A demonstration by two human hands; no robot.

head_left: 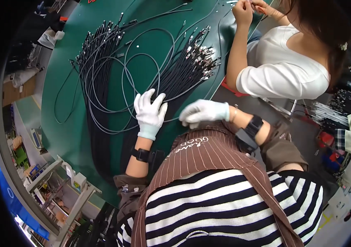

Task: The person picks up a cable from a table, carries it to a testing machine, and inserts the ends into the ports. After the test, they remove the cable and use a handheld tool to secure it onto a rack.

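Note:
My left hand, in a white glove, lies with its fingers spread over looped grey cables on the green table. The fingertips touch or hover just above the cables; which, I cannot tell. Close to the table's near edge is my right hand, also gloved, its fingers bent and smeared by motion. A thin grey cable runs from beside my left hand toward the right fingertips; whether they grip it is unclear. Beyond my hands lie two thick bundles of black cables, a left bundle and a right bundle, with metallic connectors at their far ends.
A co-worker in a white top sits at the far right, both hands raised over the table. A red stool shows by the table's right edge. Left of the table stands a pale metal frame.

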